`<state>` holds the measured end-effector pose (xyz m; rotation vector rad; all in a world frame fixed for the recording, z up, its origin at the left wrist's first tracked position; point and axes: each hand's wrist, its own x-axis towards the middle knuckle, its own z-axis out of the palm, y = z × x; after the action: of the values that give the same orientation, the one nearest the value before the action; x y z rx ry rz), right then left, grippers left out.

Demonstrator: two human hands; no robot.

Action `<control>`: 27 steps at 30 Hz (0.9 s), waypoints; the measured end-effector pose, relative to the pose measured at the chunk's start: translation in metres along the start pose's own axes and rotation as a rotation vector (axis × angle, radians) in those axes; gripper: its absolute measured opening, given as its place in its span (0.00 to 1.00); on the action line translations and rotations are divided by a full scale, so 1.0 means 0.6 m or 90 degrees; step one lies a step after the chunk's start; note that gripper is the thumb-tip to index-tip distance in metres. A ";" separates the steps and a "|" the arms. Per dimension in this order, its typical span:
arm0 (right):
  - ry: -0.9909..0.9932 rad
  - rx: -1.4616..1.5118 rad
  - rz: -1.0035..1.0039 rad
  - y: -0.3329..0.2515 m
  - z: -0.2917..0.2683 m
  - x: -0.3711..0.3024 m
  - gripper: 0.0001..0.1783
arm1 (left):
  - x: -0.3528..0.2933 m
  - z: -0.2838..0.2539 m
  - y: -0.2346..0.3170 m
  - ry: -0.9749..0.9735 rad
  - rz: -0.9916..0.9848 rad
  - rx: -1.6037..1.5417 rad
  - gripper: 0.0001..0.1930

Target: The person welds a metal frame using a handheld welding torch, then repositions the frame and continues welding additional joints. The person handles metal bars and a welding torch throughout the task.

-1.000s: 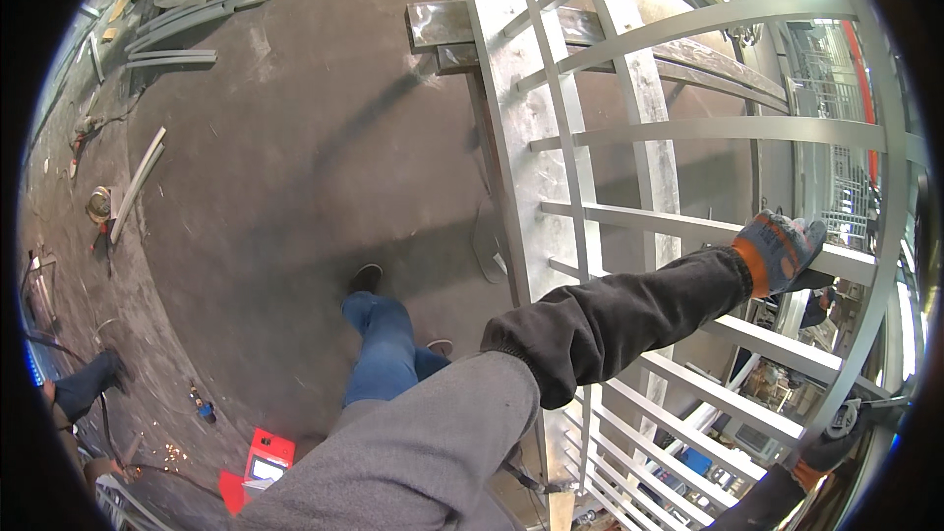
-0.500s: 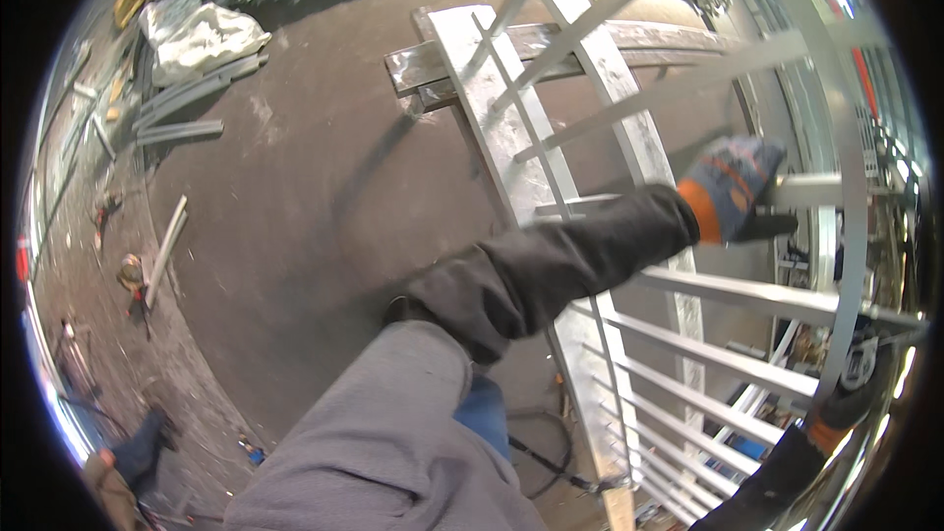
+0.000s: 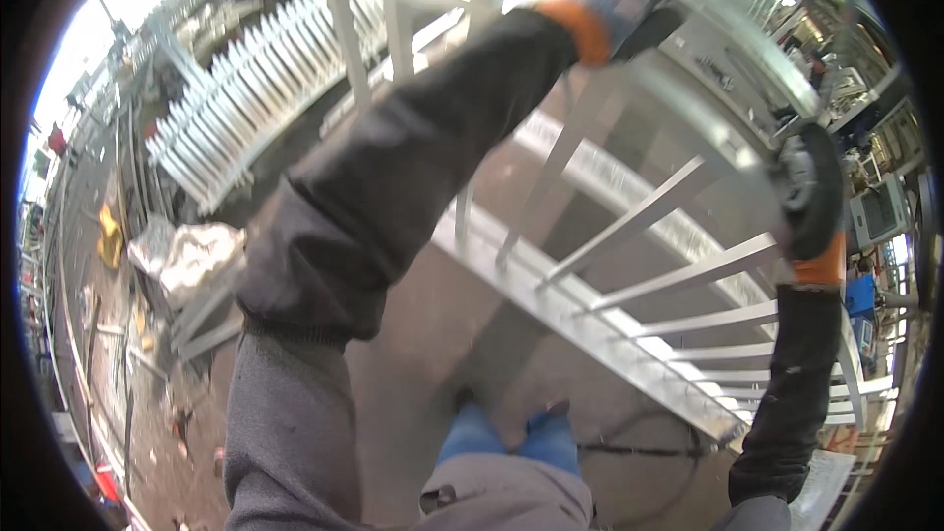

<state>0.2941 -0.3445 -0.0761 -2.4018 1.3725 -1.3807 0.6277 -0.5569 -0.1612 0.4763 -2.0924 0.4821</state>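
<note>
A light-grey metal railing (image 3: 637, 224) with several upright bars stands tilted in front of me, its top rail closest to my hands. My left hand (image 3: 621, 12), in a grey-blue glove with an orange cuff, reaches far forward and is closed on the top rail; motion smears its fingers. Farther right, my right hand (image 3: 812, 187), in a black-palmed glove, closes round the same rail. Below, the bars run down to a pale flat beam (image 3: 560, 303). A second pale beam (image 3: 654, 211) lies beyond it, seen between the bars.
A row of pale slatted panels (image 3: 261, 88) stands at the far left. Nearer are a white plastic sack (image 3: 197, 254), a yellow object (image 3: 109, 236) and loose metal lengths (image 3: 208, 332) on the floor. A dark hose (image 3: 644, 449) crosses the floor near my feet.
My view has swung round. The railing has turned with both hands on it, and my left arm now reaches farther forward. My right hand has come up into fuller view.
</note>
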 end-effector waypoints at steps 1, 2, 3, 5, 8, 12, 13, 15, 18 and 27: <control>0.026 0.034 0.010 0.002 0.004 0.001 0.17 | 0.017 -0.003 -0.011 0.023 0.024 0.009 0.19; 0.006 -0.124 -0.015 0.002 0.006 0.007 0.13 | 0.035 -0.017 -0.016 0.019 0.036 -0.033 0.19; 0.020 0.038 0.061 -0.002 0.008 0.007 0.10 | 0.058 -0.037 -0.020 0.000 -0.005 -0.058 0.19; 0.051 0.203 0.135 -0.018 0.008 0.012 0.07 | 0.068 -0.105 -0.002 0.060 -0.140 -0.232 0.16; 0.112 0.493 0.366 -0.058 0.003 0.014 0.11 | 0.051 -0.195 0.065 0.241 -0.435 -0.575 0.10; 0.117 0.523 0.360 -0.100 0.001 0.012 0.11 | -0.032 -0.223 0.191 0.323 -0.516 -0.608 0.12; 0.135 0.503 0.385 -0.100 0.000 0.011 0.11 | -0.043 -0.214 0.201 0.333 -0.475 -0.633 0.13; 0.093 0.510 0.346 -0.086 -0.001 0.007 0.11 | -0.065 -0.196 0.215 0.270 -0.570 -0.423 0.14; 0.113 0.010 -0.037 -0.040 -0.010 0.012 0.10 | -0.078 -0.174 0.206 0.219 -0.579 -0.270 0.20; 0.043 0.390 0.230 -0.022 -0.010 0.003 0.14 | -0.032 -0.125 0.215 0.127 -0.844 -0.709 0.39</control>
<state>0.2988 -0.3357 -0.0657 -1.6470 1.1042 -1.5040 0.6245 -0.4064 -0.1593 0.8864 -1.1458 -1.2559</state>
